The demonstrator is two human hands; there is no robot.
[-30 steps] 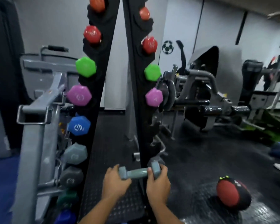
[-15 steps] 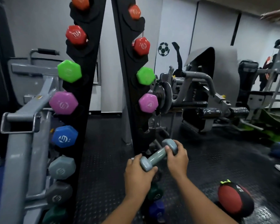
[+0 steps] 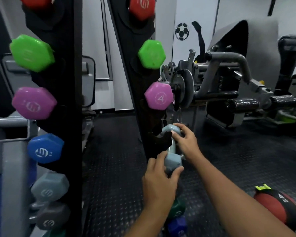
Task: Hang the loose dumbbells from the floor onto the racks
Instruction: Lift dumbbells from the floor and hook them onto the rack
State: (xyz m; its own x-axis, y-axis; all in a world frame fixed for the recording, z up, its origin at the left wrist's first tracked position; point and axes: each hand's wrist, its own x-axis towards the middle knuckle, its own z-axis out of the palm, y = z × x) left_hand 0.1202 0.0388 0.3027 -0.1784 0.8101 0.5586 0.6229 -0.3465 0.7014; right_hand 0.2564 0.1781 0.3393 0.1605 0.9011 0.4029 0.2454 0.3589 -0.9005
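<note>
At the rack's black cradle (image 3: 159, 142), your left hand (image 3: 158, 183) and right hand (image 3: 186, 142) each clasp an end of the grey-blue dumbbell (image 3: 173, 161). Its handle sits crooked to the notch (judging by the tilt); let go early and it could slip off.

- Two bare forearms show, with no sleeves on the visible parts.
- The left hand (image 3: 158, 183) and right hand (image 3: 186, 141) wear no gloves.
- No rings, watch or bands show on either wrist.

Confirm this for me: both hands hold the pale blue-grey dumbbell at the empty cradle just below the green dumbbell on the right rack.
Not quite. The head view shows the left hand and right hand holding the pale blue-grey dumbbell at the empty cradle just below the purple dumbbell, not the green dumbbell, on the right rack.
</note>
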